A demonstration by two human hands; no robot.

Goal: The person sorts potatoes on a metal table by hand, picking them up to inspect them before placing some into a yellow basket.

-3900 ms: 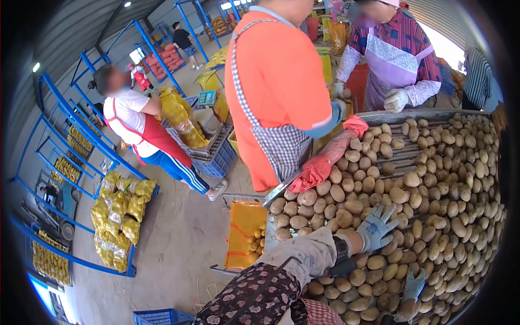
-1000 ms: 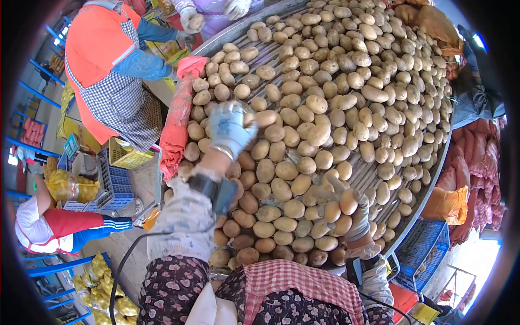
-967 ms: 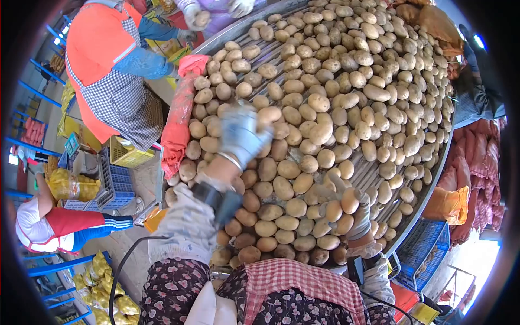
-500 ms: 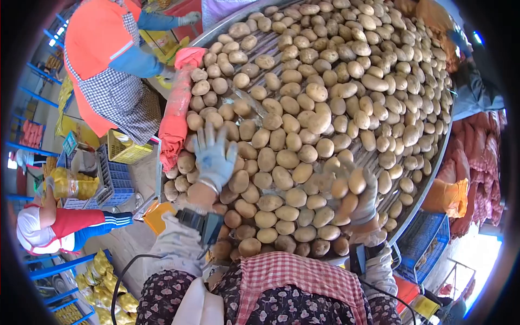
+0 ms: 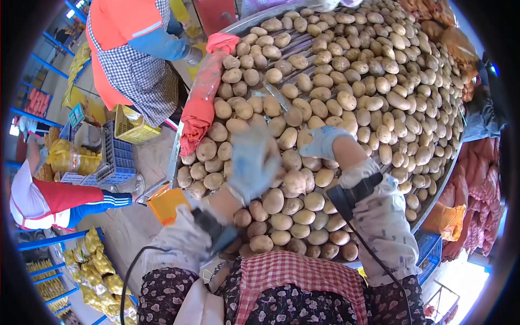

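Left grip (image 5: pixel 253 165) blurs over the potatoes (image 5: pixel 313 202) — right grip (image 5: pixel 321 143) touching some to its right — and whether either's closed, I can't tell!

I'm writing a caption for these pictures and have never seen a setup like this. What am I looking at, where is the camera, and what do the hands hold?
There is no robot here. All the pictures come from one camera on a person's head, looking forward and down; its very wide lens bends the edges.

The person's left hand and right hand wear light blue gloves, with a dark device strapped near each wrist. Both are in among the potatoes, which cover much of a metal-rimmed table with bars showing in the gaps. The left is blurred and the right's fingers are partly hidden, so I cannot tell whether either holds one.

A red wrap lies along the rim, and a co-worker stands beyond it.
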